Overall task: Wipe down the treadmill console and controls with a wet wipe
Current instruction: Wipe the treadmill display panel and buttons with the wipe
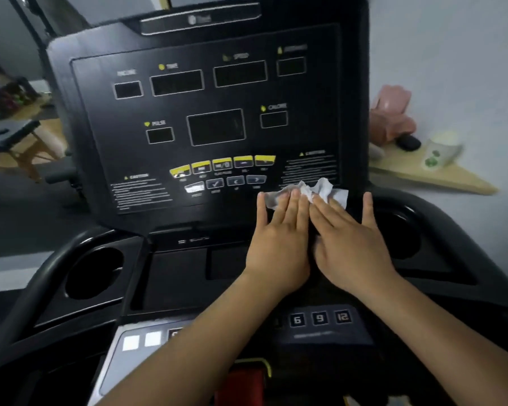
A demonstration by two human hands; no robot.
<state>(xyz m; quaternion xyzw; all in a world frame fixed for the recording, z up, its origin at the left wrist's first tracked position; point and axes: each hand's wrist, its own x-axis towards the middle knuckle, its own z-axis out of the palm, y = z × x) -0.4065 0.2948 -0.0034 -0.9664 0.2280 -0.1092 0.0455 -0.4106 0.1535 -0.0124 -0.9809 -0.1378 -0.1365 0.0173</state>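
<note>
Left cup holder (pixel 94 273) and right cup holder (pixel 399 230) flank the tray. Shelf (pixel 458 180) at right carries a cup (pixel 440 150); bench (pixel 12 136) far left. Wipe (pixel 320 190), crumpled, lies on console (pixel 206 112) lower right corner, just right of arrow buttons (pixel 236 181), long axis left-right. Left hand (pixel 279 238) and right hand (pixel 352 244) lie flat and touching, fingers straight, pointing up the panel, pressing the wipe's lower edge and hiding it; right little finger splayed off the wipe.

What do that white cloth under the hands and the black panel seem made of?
The wipe looks like thin nonwoven fabric or paper: it crumples into soft white folds. The console panel looks like smooth black plastic, slightly glossy, with faint sheen and printed labels.
</note>
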